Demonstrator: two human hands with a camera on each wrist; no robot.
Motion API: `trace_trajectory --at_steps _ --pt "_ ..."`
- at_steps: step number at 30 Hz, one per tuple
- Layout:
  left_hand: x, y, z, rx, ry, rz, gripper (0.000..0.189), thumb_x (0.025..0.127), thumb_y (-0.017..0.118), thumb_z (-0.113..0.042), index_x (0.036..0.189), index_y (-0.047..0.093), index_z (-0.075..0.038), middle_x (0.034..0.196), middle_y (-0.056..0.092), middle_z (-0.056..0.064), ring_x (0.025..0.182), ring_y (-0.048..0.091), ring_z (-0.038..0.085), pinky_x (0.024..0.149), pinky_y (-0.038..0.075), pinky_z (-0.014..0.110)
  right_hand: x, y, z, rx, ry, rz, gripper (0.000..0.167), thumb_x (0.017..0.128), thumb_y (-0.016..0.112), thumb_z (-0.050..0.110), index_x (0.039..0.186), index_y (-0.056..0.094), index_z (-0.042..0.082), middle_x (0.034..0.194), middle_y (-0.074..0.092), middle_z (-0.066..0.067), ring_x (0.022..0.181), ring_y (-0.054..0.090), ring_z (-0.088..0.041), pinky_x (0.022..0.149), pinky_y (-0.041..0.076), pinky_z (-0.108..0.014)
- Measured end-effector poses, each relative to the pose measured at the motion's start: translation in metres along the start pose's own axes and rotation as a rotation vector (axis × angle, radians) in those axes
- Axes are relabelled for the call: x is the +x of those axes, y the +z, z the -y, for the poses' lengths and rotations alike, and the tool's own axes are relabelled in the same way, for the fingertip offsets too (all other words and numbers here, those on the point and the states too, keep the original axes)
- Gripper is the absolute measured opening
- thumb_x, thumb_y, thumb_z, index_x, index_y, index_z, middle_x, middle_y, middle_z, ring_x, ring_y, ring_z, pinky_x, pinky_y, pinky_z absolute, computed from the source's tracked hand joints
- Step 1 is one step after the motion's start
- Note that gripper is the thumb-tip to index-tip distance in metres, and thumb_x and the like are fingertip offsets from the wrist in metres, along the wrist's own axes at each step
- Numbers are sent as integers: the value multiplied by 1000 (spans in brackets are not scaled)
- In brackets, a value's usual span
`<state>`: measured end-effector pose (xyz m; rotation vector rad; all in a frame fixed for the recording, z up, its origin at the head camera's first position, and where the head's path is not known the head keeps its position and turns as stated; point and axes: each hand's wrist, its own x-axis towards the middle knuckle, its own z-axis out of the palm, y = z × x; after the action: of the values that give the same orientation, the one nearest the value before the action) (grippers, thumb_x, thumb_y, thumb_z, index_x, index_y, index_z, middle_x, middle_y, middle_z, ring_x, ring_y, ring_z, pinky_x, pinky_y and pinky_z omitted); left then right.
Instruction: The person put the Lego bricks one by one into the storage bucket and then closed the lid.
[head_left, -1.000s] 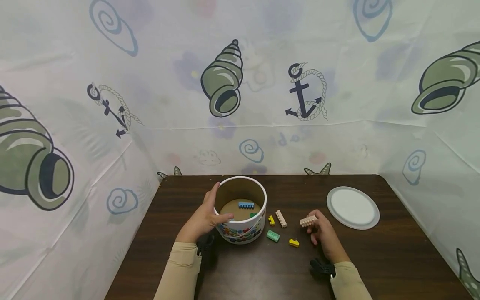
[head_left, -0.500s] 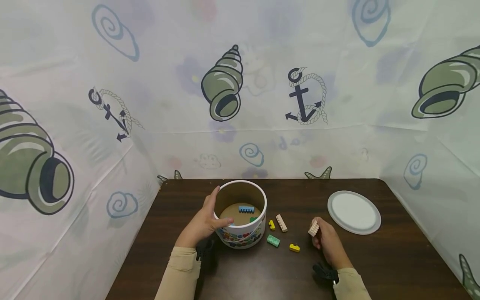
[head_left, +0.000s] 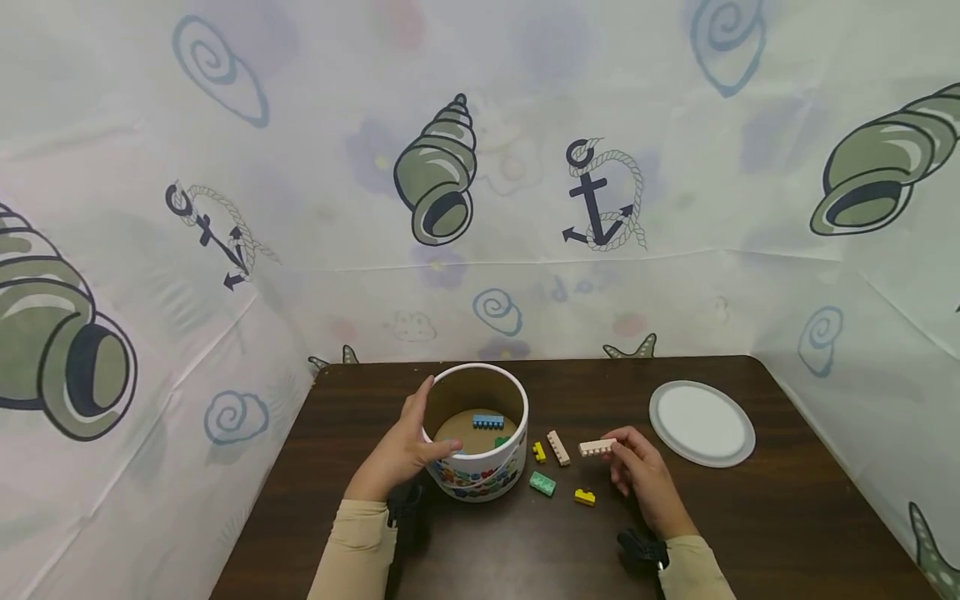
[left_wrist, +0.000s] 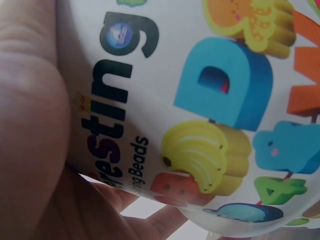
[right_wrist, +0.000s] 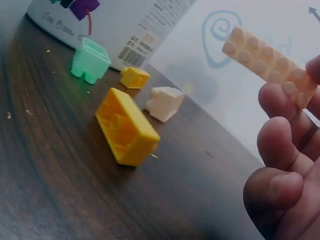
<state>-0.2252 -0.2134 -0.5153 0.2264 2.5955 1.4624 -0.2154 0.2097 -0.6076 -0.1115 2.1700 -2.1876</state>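
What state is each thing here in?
Printed tub: upright, open
White lid: flat on the table
Left hand: holding the tub
Right hand: pinching one cream brick
Other cream brick: loose on table
Mint brick: loose
Nearer yellow brick: lying on its side
Farther yellow brick: loose
Blue brick: inside tub
Green brick: inside, partly hidden

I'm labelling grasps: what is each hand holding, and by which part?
The right hand pinches a pale brick by one end. The left hand holds the bucket by its left side, thumb over the rim.

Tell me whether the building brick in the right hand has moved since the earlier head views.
Yes, the pale building brick has moved leftward, farther from the white lid.
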Motion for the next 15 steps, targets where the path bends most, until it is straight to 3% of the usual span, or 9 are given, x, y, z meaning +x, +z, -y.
trace_trajectory --at_steps 5,9,15 --pt "0 3 2 -6 1 3 131 85 92 -53 177 1 -32 183 6 16 158 34 55 119 37 74 -3 5 15 -7 -28 -17 34 116 53 31 125 59 -2 95 59 -14 60 46 -15 48 45 -28" --pt "-2 4 3 -10 3 6 131 86 92 -53 177 1 -31 183 6 15 158 34 54 120 37 74 -5 22 35 90 -91 -29 35 119 45 26 127 53 -7 82 49 -5 56 37 -17 45 40 -26" --pt "-1 0 -1 8 13 9 131 86 92 -54 177 0 -32 183 6 16 158 35 54 119 39 73 5 75 76 282 -217 113 16 118 40 19 120 45 3 75 45 0 51 29 -17 43 27 -31"
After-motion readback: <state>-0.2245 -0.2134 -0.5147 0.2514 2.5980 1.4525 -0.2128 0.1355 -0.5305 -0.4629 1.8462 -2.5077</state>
